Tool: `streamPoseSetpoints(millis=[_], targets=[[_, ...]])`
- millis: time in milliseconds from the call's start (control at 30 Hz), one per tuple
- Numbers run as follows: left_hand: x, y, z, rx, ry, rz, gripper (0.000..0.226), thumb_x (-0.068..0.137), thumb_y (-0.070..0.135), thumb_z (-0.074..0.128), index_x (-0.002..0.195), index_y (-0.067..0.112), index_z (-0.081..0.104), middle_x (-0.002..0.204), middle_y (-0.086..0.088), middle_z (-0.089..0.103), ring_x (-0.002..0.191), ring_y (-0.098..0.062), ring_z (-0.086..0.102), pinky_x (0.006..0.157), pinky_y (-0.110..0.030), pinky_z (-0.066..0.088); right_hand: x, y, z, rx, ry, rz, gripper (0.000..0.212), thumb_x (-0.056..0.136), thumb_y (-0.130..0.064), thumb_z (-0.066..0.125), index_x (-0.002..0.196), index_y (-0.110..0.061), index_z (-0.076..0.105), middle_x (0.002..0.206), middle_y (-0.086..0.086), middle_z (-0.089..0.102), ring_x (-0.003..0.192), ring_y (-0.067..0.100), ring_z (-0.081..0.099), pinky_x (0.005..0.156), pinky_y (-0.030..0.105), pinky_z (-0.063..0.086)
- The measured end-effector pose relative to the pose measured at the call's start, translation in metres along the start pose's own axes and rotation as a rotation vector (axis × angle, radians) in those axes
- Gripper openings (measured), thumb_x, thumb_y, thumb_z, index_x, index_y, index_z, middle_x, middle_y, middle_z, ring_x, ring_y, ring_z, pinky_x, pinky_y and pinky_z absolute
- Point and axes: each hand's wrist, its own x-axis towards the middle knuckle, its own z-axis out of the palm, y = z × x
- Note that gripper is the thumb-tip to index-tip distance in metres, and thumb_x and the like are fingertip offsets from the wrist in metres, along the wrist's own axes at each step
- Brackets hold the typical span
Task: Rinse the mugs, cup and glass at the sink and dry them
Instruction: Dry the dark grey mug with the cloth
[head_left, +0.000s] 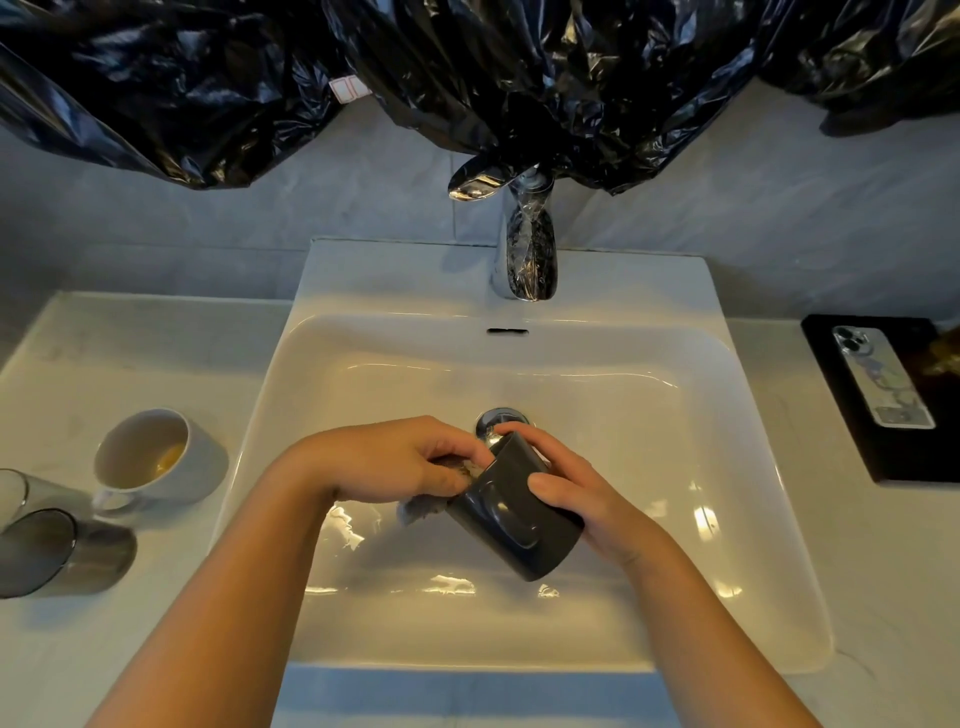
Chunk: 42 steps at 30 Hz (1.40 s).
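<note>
A dark grey mug (511, 525) is tilted over the white sink (753, 519), its mouth toward the left and its handle facing up. My right hand (576, 493) grips its side. My left hand (395, 460) holds a crumpled grey cloth (423, 506) at the mug's mouth. A white mug (156, 462) with yellowish residue inside stands on the counter to the left. Beside it are a smoky glass (57, 553) and, at the left edge, part of a clear glass (15, 496).
A chrome tap (524, 244) stands behind the basin, partly wrapped in film; no water is visible. Black plastic bags (467, 67) hang over the wall above. A phone (878, 379) lies on a black tray (841, 395) at the right.
</note>
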Motion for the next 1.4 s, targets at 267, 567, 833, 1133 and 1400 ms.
streamPoseSetpoints(millis=[267,567,833,1133,1400], targets=[[-0.001,-0.001,0.004,-0.114,0.171,0.027,0.036,0.095,0.0,0.049,0.104,0.027,0.072,0.084,0.01,0.069,0.073,-0.005,0.062,0.064,-0.017,0.049,0.001,-0.001,-0.001,0.038,-0.004,-0.034,0.074,0.071,-0.056,0.068,0.136,-0.026,0.05,0.128,0.014,0.059,0.111,0.03,0.063,0.089,0.037,0.054],[-0.007,-0.005,0.002,-0.541,0.609,0.063,0.036,0.096,-0.006,0.037,0.09,0.01,0.07,0.076,-0.001,0.071,0.067,-0.011,0.066,0.058,-0.022,0.053,0.003,-0.002,-0.001,0.076,0.061,-0.069,0.084,0.063,-0.07,0.073,0.133,-0.029,0.051,0.129,0.008,0.059,0.113,0.03,0.062,0.087,0.038,0.055],[-0.011,0.005,0.009,-0.71,0.926,0.142,0.027,0.077,0.023,0.041,0.077,0.004,0.06,0.064,-0.015,0.057,0.045,-0.025,0.049,0.04,-0.026,0.037,0.002,-0.012,0.006,0.48,0.155,-0.058,0.064,0.065,-0.056,0.079,0.118,-0.024,0.063,0.104,0.001,0.072,0.092,0.015,0.07,0.073,0.032,0.057],[-0.012,0.021,0.031,-0.69,0.903,0.048,0.035,0.086,0.028,0.068,0.119,0.028,0.057,0.108,-0.005,0.064,0.093,-0.021,0.068,0.078,-0.033,0.056,-0.012,-0.034,0.029,0.559,0.2,-0.077,0.047,0.09,-0.036,0.051,0.132,-0.014,0.053,0.107,0.006,0.071,0.095,0.018,0.068,0.077,0.032,0.057],[-0.012,0.033,0.058,-0.581,1.108,0.104,0.023,0.094,0.03,0.058,0.117,0.027,0.056,0.113,0.005,0.06,0.097,-0.011,0.061,0.067,-0.017,0.055,-0.021,-0.041,0.055,0.598,0.262,-0.055,0.053,0.089,-0.042,0.055,0.135,-0.015,0.054,0.119,0.013,0.067,0.104,0.024,0.067,0.079,0.038,0.056]])
